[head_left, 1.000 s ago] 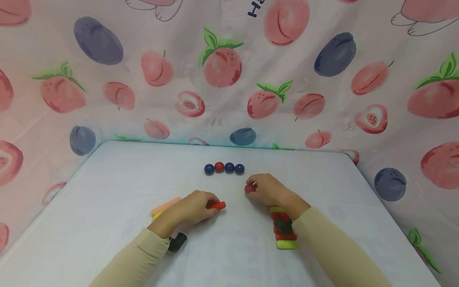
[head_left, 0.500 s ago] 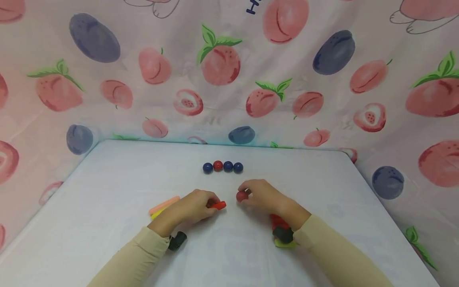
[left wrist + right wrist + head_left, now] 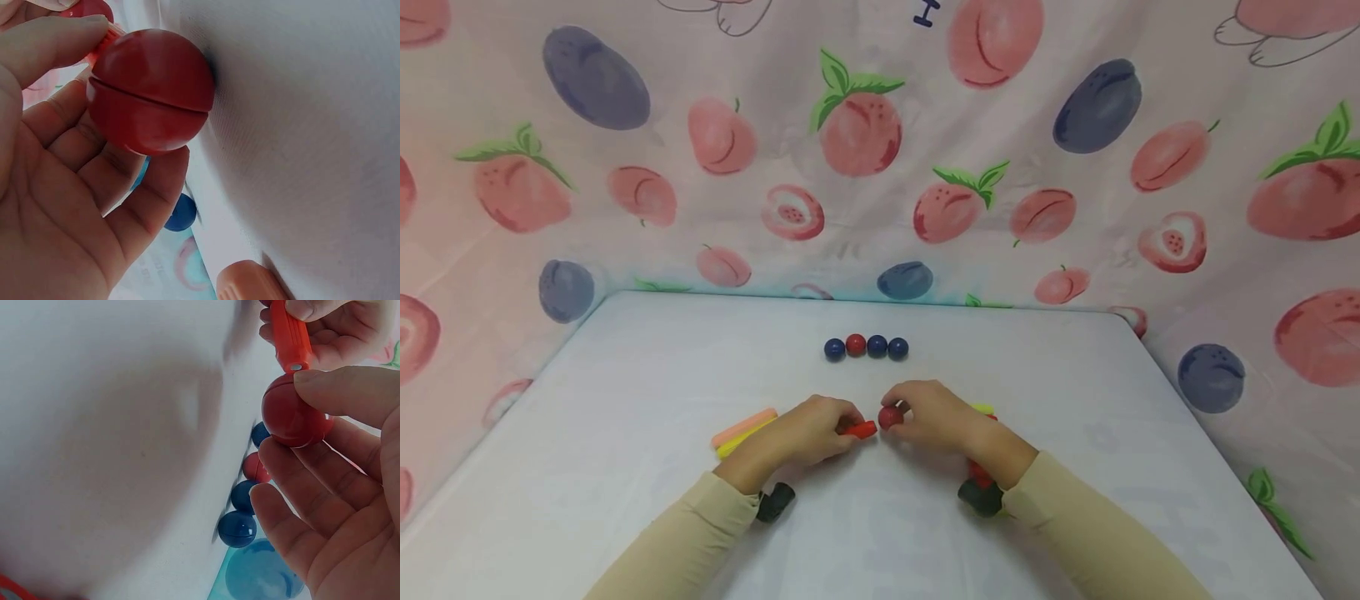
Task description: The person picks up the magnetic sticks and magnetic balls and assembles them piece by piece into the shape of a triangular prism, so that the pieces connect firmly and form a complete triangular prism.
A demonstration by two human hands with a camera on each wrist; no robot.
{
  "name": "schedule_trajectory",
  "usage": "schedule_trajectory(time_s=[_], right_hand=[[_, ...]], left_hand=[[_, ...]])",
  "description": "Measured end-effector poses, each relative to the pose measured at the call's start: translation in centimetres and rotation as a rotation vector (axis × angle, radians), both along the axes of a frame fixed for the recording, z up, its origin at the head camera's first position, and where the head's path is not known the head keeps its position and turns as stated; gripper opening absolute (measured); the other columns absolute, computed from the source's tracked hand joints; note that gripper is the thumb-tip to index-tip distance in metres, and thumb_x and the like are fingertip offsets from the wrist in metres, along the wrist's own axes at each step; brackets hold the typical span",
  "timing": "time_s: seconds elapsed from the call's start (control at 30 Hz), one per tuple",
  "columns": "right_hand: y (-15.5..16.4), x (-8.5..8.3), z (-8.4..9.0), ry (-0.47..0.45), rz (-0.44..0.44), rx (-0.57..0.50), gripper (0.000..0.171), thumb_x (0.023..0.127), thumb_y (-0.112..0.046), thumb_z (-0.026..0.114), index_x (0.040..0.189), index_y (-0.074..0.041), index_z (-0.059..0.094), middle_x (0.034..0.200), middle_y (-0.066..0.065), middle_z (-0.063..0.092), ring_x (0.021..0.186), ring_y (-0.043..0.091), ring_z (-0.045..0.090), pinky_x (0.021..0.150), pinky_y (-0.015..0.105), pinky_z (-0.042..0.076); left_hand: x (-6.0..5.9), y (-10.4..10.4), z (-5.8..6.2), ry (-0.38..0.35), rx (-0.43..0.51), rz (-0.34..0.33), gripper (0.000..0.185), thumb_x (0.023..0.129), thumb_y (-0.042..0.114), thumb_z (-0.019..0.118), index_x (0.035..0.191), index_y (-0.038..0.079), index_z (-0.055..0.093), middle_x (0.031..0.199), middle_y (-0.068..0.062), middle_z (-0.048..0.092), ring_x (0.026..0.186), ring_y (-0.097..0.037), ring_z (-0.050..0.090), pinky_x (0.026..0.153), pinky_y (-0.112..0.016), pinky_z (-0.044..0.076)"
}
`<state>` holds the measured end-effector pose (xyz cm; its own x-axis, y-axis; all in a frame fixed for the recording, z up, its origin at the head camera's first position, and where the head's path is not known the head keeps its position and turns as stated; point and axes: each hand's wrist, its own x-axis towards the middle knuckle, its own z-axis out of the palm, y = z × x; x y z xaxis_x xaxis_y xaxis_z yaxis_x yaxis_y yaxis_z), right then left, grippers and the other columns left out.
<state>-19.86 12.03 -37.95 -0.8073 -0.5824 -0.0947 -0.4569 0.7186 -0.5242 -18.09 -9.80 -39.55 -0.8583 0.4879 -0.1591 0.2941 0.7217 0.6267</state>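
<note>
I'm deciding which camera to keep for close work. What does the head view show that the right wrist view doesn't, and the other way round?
Only the head view shows both sleeves, the orange and yellow sticks behind the left hand, and the fruit-print cloth. Only the right wrist view shows the silver tip of the red stick right at the red ball. Both show the right hand holding that ball and the row of four balls.

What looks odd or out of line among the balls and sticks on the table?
Nothing is spilled or damaged. The row of four balls sits neat, though one red ball breaks the blue run. The right hand holds another red ball against the left hand's red stick.
</note>
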Motion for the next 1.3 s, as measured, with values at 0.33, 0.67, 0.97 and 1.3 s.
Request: schedule_trajectory(time_s=[0.33, 0.67, 0.97, 1.3], right_hand=[[-0.2, 0.4, -0.2, -0.034, 0.007, -0.018, 0.034, 0.090, -0.012, 0.074, 0.123, -0.005, 0.066, 0.111, 0.003, 0.067, 0.105, 0.022, 0.062, 0.091, 0.038, 0.052], [-0.4, 0.4, -0.7, -0.056, -0.061, -0.001, 0.030, 0.089, -0.014, 0.076, 0.118, -0.008, 0.069, 0.105, 0.000, 0.067, 0.102, 0.020, 0.062, 0.089, 0.036, 0.053], [-0.4, 0.5, -1.2, -0.057, -0.029, -0.007, 0.028, 0.089, -0.011, 0.075, 0.116, -0.008, 0.069, 0.102, 0.000, 0.070, 0.100, 0.018, 0.064, 0.090, 0.036, 0.053], [0.7, 0.3, -1.0, -0.118, -0.096, 0.017, 0.031, 0.091, -0.015, 0.073, 0.121, -0.013, 0.068, 0.109, -0.002, 0.068, 0.106, 0.019, 0.063, 0.090, 0.038, 0.053]], left_hand=[[0.1, 0.1, -0.2, -0.014, 0.012, -0.004, 0.017, 0.089, 0.013, 0.075, 0.106, 0.009, 0.074, 0.084, 0.004, 0.064, 0.079, -0.017, 0.058, 0.081, -0.034, 0.052], [0.4, 0.1, -0.1, -0.042, -0.015, 0.035, 0.017, 0.088, 0.011, 0.076, 0.104, 0.008, 0.073, 0.082, 0.002, 0.062, 0.076, -0.017, 0.057, 0.077, -0.033, 0.051], [0.4, 0.1, -0.1, -0.031, -0.023, 0.037, 0.017, 0.088, 0.011, 0.077, 0.103, 0.007, 0.071, 0.083, 0.003, 0.062, 0.076, -0.016, 0.056, 0.076, -0.032, 0.051], [0.4, 0.0, -0.1, -0.044, -0.031, 0.063, 0.017, 0.086, 0.011, 0.079, 0.101, 0.008, 0.071, 0.082, 0.003, 0.061, 0.076, -0.016, 0.056, 0.075, -0.032, 0.050]])
